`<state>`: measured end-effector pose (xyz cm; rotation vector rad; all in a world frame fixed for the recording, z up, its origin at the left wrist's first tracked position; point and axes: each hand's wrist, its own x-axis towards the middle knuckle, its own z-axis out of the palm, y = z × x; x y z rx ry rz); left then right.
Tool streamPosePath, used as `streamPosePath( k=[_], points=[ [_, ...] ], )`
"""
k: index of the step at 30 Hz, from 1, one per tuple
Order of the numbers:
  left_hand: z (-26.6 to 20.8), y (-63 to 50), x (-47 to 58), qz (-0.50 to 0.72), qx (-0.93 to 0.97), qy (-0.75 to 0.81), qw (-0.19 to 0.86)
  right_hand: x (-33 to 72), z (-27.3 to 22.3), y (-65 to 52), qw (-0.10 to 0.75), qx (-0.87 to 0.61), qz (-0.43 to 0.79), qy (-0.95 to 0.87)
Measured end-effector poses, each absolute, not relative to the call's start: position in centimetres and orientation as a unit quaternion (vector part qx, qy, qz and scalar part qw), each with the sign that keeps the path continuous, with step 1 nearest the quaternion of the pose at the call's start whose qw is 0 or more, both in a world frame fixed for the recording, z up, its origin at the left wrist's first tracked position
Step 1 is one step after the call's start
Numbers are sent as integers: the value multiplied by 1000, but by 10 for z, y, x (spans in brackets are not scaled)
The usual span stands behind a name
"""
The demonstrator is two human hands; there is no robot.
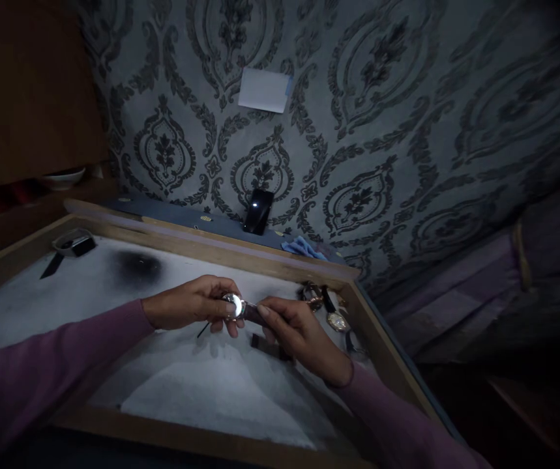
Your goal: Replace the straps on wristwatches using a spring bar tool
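Note:
Near the middle of the tray, my left hand (199,303) grips a wristwatch (234,306) by its round case, the thumb on the edge of its bright, glaring face. My right hand (299,332) pinches the dark watch strap (254,315) at the right side of the case. Whether the strap is fastened to the case I cannot tell. A thin dark stick-like piece (203,329) shows below my left fingers. Partly under my right hand lies another dark strap-like piece (266,345) on the white surface.
A wooden-rimmed tray (201,238) surrounds the white surface. Several watches, including a gold-toned watch (337,322), lie at its right. A clear round container (72,241) sits at the far left. Behind the rim are a phone (259,212) and a blue cloth (303,247).

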<state>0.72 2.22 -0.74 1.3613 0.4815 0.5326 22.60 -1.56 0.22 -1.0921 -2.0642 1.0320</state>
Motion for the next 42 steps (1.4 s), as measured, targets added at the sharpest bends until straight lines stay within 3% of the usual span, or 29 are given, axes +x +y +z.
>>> streamPosePath(
  k=[6,16,22,33,42],
  points=[
    [-13,21,8,223,512,236,795,227,-1,-14,298,-415,384,-769],
    [-17,22,13,221,450,289,816,227,-6,-14,294,-413,364,-781],
    [-10,21,10,249,482,271,795,227,-6,-14,289,-438,401,-751],
    [-19,19,12,231,514,281,777,227,-9,-16,266,-442,208,-831],
    [-19,18,13,183,561,315,743,227,-10,-14,237,-453,244,-824]
  ],
)
